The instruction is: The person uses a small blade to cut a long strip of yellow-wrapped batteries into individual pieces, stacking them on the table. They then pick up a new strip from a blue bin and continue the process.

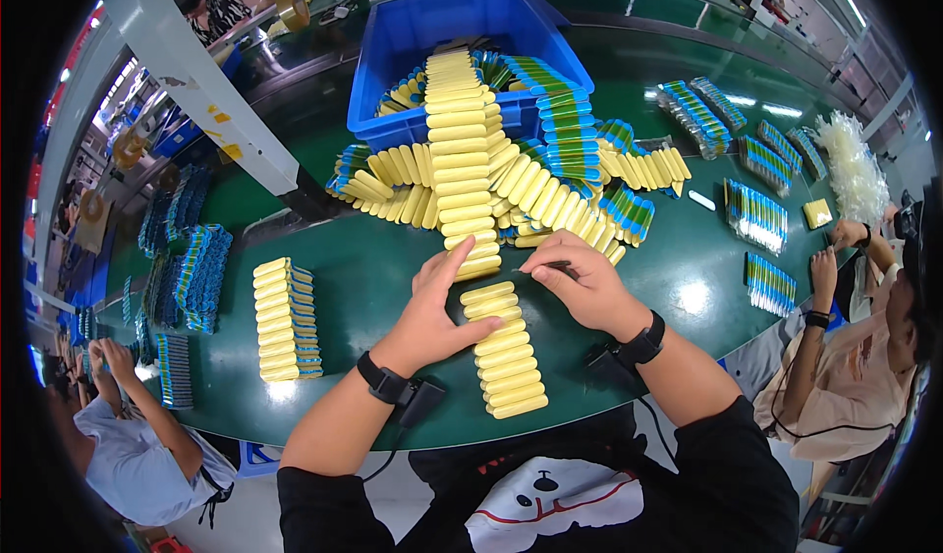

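Yellow and long, a linked strip [461,175] runs from a blue bin [442,18] toward the person's left hand [422,325], spread wide with its thumb on a shorter yellow section [505,354] just below; the right hand [589,286] pinches a slim dark tool [557,264] beside the strip's end

On the green worktop [373,288], a yellow ribbed strip [460,165] crosses the near wall of a blue rectangular plastic bin [393,42]; a yellow ribbed stack [278,322] lies left, toward the near edge; blue-striped oblong bundles [754,216] lie right.
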The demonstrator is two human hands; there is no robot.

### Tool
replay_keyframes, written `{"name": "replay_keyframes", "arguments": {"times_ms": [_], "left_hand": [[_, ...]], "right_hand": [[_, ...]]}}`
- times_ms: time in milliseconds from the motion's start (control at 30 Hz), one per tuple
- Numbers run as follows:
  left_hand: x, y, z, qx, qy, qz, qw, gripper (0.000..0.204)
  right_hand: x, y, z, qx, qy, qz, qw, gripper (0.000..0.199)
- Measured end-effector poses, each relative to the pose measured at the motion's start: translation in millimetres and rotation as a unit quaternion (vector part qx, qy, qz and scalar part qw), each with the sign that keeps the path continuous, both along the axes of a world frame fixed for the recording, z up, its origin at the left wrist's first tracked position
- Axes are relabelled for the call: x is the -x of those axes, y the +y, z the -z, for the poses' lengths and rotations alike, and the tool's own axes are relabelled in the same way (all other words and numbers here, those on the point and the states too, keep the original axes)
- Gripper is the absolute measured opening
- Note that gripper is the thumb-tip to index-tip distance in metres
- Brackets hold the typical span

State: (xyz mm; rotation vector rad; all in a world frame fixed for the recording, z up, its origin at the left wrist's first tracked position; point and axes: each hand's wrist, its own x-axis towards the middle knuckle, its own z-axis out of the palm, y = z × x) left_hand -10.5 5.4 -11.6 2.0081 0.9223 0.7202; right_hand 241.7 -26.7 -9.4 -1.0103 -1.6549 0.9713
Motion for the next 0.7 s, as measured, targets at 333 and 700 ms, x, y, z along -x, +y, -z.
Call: {"name": "replay_keyframes", "arguments": {"times_ms": [333, 700], "left_hand": [[-3.2, -31.6, -17.8, -0.108, -0.017, 0.153, 0.982, 0.080], [-5.0, -0.7, -11.3, 0.011, -0.019, 0.035, 0.999, 0.074]], "right_hand": [[-4.8, -22.2, -19.6, 0.240, 0.173, -0.215, 0.931, 0.014], [2.7, -31.3, -33.2, 0.397, 0.058, -0.391, 0.828, 0.018]]}}
